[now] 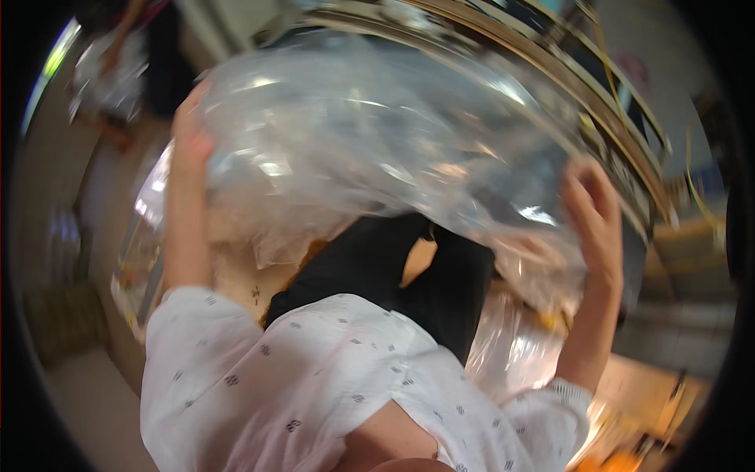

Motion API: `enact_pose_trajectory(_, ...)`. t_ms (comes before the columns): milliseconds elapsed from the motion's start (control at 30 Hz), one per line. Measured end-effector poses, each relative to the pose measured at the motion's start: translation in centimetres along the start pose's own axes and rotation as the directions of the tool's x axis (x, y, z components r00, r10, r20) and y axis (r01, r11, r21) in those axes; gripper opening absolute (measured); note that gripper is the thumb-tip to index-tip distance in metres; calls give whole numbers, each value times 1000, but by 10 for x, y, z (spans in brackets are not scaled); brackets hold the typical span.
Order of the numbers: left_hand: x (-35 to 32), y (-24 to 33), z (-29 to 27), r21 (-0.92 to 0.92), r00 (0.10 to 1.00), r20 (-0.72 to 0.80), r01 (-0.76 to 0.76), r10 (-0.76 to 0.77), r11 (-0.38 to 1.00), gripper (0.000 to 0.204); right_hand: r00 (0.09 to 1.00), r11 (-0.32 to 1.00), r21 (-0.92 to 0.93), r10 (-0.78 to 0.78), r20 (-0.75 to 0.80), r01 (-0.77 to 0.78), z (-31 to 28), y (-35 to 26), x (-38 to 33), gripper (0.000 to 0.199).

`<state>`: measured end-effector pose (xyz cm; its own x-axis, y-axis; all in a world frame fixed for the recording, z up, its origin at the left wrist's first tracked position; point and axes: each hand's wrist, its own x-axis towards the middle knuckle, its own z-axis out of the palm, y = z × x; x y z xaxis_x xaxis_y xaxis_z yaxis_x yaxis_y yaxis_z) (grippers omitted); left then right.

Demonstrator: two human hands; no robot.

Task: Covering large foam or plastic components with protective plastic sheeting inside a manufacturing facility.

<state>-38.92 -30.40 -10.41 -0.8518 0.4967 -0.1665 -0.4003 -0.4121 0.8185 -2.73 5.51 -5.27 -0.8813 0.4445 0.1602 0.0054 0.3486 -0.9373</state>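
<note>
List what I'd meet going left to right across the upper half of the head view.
Another person's crinkled clear plastic → the wearer's left hand → the big clear plastic sheet → the wearer's right hand → the yellow cord at far right.

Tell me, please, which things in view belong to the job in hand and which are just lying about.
In the job:
left hand
right hand
large clear plastic sheeting, spread between them

Apparently just about:
crumpled clear plastic beside the legs
orange item, too blurred to identify
yellow cord at right
</note>
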Motion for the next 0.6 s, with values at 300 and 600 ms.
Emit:
enact_pose_trajectory(300, -32, -2, 74, 650, 642, 371, -696, 671, 306, 39, 999, 997, -68, -35, -14, 34, 52, -40, -31, 24)
enact_pose_trajectory(600, -59, -72, 274, 209, 35, 929, -872, -368, 443, 27, 993, 941, -329, -106, -56, 82, 45, -56, -66, 23)
